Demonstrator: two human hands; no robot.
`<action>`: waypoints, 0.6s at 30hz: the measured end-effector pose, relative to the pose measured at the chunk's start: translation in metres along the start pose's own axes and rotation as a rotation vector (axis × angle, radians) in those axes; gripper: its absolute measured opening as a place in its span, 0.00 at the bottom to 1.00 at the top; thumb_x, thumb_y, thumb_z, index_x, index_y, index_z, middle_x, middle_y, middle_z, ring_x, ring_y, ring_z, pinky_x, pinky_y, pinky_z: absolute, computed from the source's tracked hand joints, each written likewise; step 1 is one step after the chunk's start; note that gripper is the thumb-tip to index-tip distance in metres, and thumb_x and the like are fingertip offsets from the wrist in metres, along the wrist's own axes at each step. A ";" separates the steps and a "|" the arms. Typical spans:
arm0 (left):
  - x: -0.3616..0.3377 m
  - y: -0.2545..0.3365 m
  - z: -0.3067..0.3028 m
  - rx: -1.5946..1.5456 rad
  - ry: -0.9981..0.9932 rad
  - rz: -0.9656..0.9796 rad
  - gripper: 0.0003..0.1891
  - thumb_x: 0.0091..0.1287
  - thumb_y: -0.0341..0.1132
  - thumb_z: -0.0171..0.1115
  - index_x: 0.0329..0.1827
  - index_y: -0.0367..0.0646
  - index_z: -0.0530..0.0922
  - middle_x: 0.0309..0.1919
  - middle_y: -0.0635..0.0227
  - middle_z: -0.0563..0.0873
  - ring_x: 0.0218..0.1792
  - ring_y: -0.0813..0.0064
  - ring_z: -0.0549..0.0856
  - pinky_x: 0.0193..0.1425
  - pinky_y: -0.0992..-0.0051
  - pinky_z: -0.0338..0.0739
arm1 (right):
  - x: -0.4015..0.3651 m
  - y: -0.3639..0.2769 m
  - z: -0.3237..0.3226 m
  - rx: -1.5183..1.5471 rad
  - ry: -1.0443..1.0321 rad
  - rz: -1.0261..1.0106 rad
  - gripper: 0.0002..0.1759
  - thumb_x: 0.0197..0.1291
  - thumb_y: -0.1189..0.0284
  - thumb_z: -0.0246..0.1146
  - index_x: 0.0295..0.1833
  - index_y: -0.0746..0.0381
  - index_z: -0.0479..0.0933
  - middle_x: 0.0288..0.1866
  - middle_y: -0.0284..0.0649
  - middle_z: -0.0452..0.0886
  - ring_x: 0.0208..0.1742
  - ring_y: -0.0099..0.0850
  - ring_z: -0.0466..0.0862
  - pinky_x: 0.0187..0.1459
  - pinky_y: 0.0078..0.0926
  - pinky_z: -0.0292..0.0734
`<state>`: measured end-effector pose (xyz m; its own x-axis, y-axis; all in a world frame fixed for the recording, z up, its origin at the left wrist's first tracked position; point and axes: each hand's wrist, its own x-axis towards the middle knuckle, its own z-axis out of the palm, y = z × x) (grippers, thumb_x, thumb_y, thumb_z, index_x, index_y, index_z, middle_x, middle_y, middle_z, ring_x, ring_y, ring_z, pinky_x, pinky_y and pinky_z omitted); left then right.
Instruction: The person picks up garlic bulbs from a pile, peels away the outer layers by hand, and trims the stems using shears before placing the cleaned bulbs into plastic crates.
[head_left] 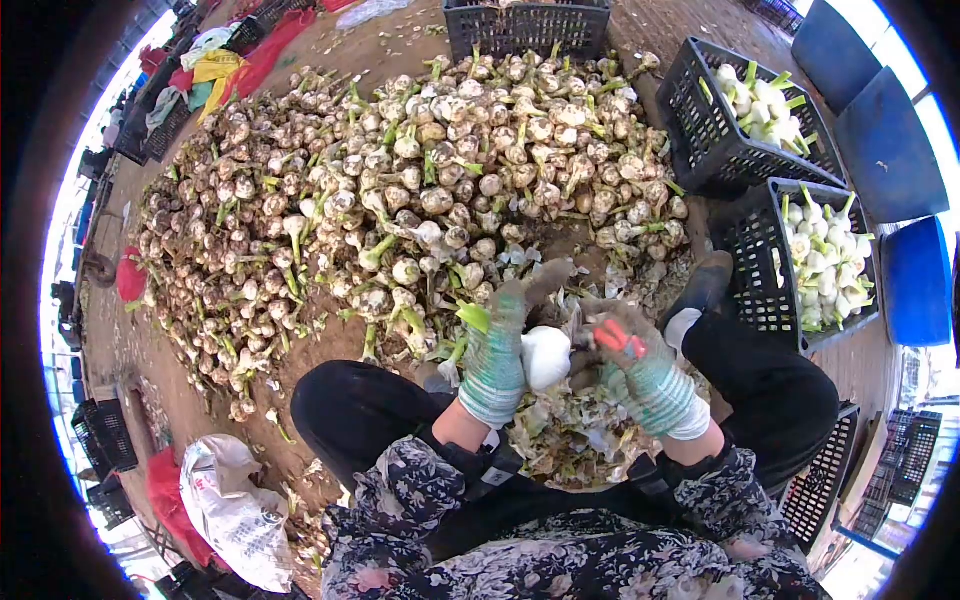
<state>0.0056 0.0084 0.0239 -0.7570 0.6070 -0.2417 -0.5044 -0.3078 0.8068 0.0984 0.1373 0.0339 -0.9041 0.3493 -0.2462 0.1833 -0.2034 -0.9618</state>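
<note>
My left hand (497, 352), in a green-and-white work glove, is closed around a peeled white garlic bulb (546, 358) in front of my lap. Its cut green stem (473, 317) pokes out on the hand's left side. Close to the bulb's right side is my gloved right hand (648, 385), fingers curled around a small tool with red handles (620, 339); its working end is hidden. Loose garlic skins (575, 440) lie heaped below both hands, between my legs. Just beyond them spreads a large pile of soil-stained garlic bulbs (440, 200) with trimmed stems.
To the right stand two black crates, the far crate (690, 125) and the near crate (760, 250), both holding clean white garlic. Another black crate (525, 30) sits behind the pile. A white sack (235, 505) lies at lower left; blue containers (917, 283) stand far right.
</note>
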 end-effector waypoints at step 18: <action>0.009 0.009 -0.008 -0.190 0.151 -0.053 0.18 0.66 0.36 0.51 0.58 0.43 0.69 0.44 0.65 0.80 0.41 0.78 0.80 0.44 0.78 0.77 | 0.015 0.013 -0.002 0.134 0.189 0.083 0.13 0.56 0.73 0.60 0.46 0.66 0.72 0.36 0.39 0.80 0.35 0.25 0.81 0.35 0.22 0.77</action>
<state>-0.0093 0.0054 0.0241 -0.7738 0.5142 -0.3699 -0.6031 -0.4195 0.6784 0.0881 0.1414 0.0171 -0.7976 0.4883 -0.3542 0.1898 -0.3541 -0.9157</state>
